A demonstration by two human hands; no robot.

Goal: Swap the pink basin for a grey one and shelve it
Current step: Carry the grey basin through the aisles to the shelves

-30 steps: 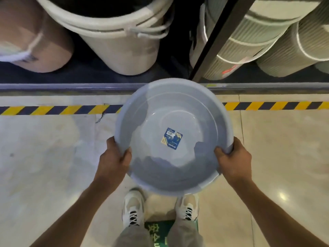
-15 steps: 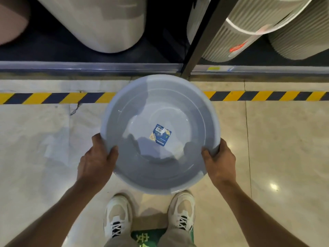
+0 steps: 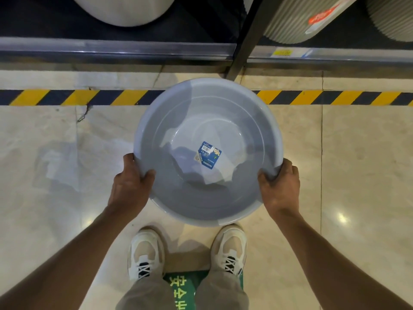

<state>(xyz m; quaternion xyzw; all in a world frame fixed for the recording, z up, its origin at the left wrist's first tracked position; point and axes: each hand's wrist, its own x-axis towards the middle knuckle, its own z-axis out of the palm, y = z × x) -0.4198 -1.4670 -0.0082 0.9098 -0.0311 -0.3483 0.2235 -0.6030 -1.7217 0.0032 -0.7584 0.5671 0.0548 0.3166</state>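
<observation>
A round grey basin with a blue label on its inside bottom hangs level above the floor in front of me. My left hand grips its rim at the near left, thumb over the edge. On the near right, my right hand grips the rim the same way. The basin is empty. No pink basin is in view.
The bottom shelf edge runs across the top, with a dark upright post. A white bucket and ribbed green bins stand on the shelf. Yellow-black floor tape crosses the tiles. My shoes stand below.
The view has tilted down and away from the shelf. The shelf items have slid up out of frame, and the basin now sits lower over the tape line. Both grips are unchanged.
</observation>
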